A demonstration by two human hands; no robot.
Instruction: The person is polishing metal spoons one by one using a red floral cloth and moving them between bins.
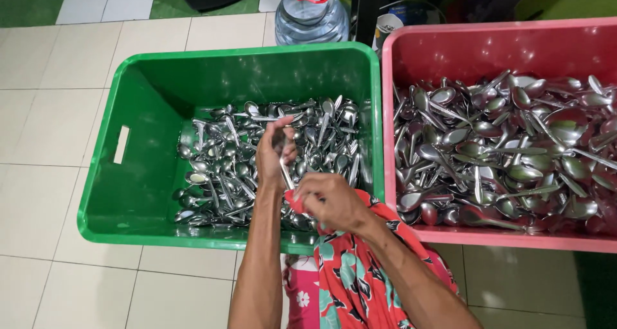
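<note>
Steel spoon (285,173): pinched by left hand (275,150), wiped by right hand (329,199) gripping red cloth (360,271).
Green crate (138,174), 10 o'clock: half-filled.
Pink crate (411,52), 2 o'clock: many spoons remain.

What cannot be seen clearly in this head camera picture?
- Spoon in the left hand: its bowl is hidden by the fingers.
- Right hand: its grip is hidden behind red cloth.
- Pink crate: cut off by the right edge.
- Water bottle: top cut off by the upper edge.
</note>
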